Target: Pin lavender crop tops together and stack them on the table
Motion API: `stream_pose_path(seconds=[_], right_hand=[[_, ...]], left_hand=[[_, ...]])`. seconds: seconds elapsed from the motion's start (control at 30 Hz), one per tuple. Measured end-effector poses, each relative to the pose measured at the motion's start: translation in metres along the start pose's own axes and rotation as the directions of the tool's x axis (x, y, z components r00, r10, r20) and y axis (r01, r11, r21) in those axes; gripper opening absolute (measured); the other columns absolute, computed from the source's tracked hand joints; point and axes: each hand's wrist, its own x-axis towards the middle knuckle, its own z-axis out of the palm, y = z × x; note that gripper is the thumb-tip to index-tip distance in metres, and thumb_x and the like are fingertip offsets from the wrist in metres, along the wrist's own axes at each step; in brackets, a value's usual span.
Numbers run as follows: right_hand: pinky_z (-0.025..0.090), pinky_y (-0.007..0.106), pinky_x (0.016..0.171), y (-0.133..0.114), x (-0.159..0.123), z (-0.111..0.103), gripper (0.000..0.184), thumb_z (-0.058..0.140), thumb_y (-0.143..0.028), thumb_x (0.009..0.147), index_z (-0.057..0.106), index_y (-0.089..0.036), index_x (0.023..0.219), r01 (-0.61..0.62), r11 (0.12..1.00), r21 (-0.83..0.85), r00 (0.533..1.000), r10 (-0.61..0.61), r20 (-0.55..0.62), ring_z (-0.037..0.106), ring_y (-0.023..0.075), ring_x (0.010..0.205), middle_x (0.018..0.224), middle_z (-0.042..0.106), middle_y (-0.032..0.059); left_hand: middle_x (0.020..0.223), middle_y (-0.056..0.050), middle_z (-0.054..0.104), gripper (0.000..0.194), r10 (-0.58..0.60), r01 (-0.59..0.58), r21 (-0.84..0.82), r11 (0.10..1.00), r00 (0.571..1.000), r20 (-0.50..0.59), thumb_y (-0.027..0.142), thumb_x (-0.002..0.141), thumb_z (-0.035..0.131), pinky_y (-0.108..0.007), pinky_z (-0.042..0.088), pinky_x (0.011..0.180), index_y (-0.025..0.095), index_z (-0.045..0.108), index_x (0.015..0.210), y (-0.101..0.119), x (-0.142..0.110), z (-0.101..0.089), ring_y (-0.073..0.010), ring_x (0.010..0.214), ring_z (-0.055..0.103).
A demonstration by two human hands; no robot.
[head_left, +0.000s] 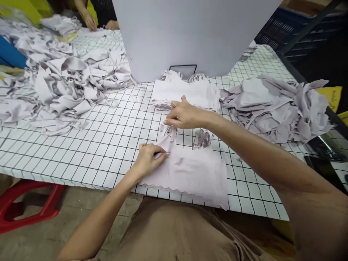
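A pale lilac garment piece (195, 174) lies flat at the table's front edge, its wavy hem towards me. Two bunched straps stick out from its far side, a left strap (169, 133) and a right strap (203, 138). My left hand (148, 159) pinches the cloth at the base of the left strap, thumb and forefinger pressed together. Above that strap's far end is my right hand (183, 114), its lower fingers closed on the strap tip and one finger raised. Just beyond it lies a stack of similar garment pieces (185, 90), straps pointing away.
A large heap of loose cloth pieces (73, 83) covers the table's left. Another pile (274, 105) lies on the right. A grey upright panel (190, 36) stands at the back. A red stool (29, 206) is at lower left. Another person's hands (91, 22) handle cloth far left.
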Motion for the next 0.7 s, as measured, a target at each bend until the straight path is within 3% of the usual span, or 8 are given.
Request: stream_pose_path(seconds=[0.13,0.23,0.3,0.37,0.47,0.53,0.6,0.7], right_hand=[[0.012,0.075,0.109,0.005,0.008,0.012,0.04,0.052,-0.03,0.098,0.059,-0.017,0.061,0.032,0.995,-0.092,0.997,-0.038,-0.071,0.046,0.022,0.092,0.062,0.053,0.0025],[0.013,0.075,0.109,0.016,0.014,0.02,0.037,0.052,-0.028,0.097,0.062,-0.017,0.063,0.014,0.999,-0.044,0.995,-0.018,-0.095,0.049,0.0233,0.095,0.066,0.06,0.0041],[0.023,0.069,0.11,0.023,0.013,0.024,0.027,0.054,-0.023,0.094,0.068,-0.018,0.072,-0.008,0.999,0.046,0.993,0.013,-0.114,0.053,0.0247,0.1,0.079,0.068,0.0059],[0.036,0.058,0.108,0.02,0.002,0.033,0.02,0.053,-0.018,0.093,0.073,-0.018,0.09,-0.027,0.992,0.124,0.973,0.055,-0.224,0.056,0.0258,0.108,0.103,0.072,0.008],[0.038,0.055,0.111,-0.01,-0.041,0.063,0.038,0.04,-0.018,0.1,0.061,-0.017,0.132,-0.095,0.991,0.096,0.892,0.128,-0.433,0.053,0.0275,0.128,0.14,0.06,0.0104],[0.028,0.058,0.118,-0.043,-0.079,0.097,0.049,0.032,-0.023,0.104,0.037,-0.017,0.153,-0.156,0.988,-0.004,0.882,0.138,-0.451,0.037,0.0272,0.145,0.157,0.041,0.0107],[0.024,0.062,0.119,-0.07,-0.118,0.135,0.066,0.036,-0.043,0.104,0.019,-0.011,0.158,-0.161,0.978,-0.132,0.909,0.095,-0.406,0.024,0.0304,0.152,0.162,0.03,0.0159],[0.025,0.067,0.115,-0.079,-0.166,0.175,0.093,0.039,-0.066,0.096,0.007,-0.005,0.159,-0.253,0.945,-0.209,0.92,0.167,-0.355,0.023,0.0356,0.151,0.161,0.026,0.023]], left_hand=[[0.086,-0.001,0.077,0.005,0.02,-0.018,0.071,0.997,0.999,-0.032,0.025,0.084,0.072,-0.047,0.035,0.092,0.021,0.073,0.081,-0.006,0.001,0.005,-0.0209,0.081,0.064],[0.087,-0.001,0.076,0.005,0.032,-0.029,0.085,0.996,0.999,-0.041,0.026,0.082,0.074,-0.047,0.036,0.093,0.021,0.072,0.082,-0.013,0.004,0.004,-0.0211,0.083,0.065],[0.09,-0.002,0.076,0.011,0.045,-0.036,0.134,0.99,0.997,-0.064,0.029,0.08,0.077,-0.048,0.038,0.093,0.021,0.071,0.086,-0.015,0.003,0.002,-0.0231,0.088,0.066],[0.101,-0.006,0.074,0.022,0.108,-0.066,0.243,0.968,0.98,-0.164,0.033,0.081,0.077,-0.05,0.04,0.095,0.021,0.07,0.098,-0.014,-0.004,0.001,-0.0269,0.098,0.066],[0.133,-0.016,0.062,0.042,0.336,-0.215,0.43,0.877,0.913,-0.231,0.031,0.093,0.064,-0.054,0.035,0.108,0.017,0.057,0.132,-0.004,-0.027,0.009,-0.0316,0.129,0.054],[0.153,-0.019,0.045,0.054,0.439,-0.342,0.506,0.792,0.894,-0.083,0.025,0.1,0.051,-0.055,0.026,0.118,0.013,0.036,0.15,0.0,-0.043,0.02,-0.0316,0.147,0.035],[0.16,-0.021,0.032,0.066,0.432,-0.368,0.565,0.738,0.902,0.024,0.03,0.102,0.046,-0.056,0.019,0.122,0.009,0.018,0.158,-0.002,-0.054,0.031,-0.0329,0.153,0.022],[0.163,-0.022,0.024,0.082,0.375,-0.312,0.617,0.723,0.927,0.03,0.046,0.099,0.048,-0.057,0.017,0.123,0.009,0.007,0.16,-0.015,-0.058,0.039,-0.0356,0.153,0.017]])
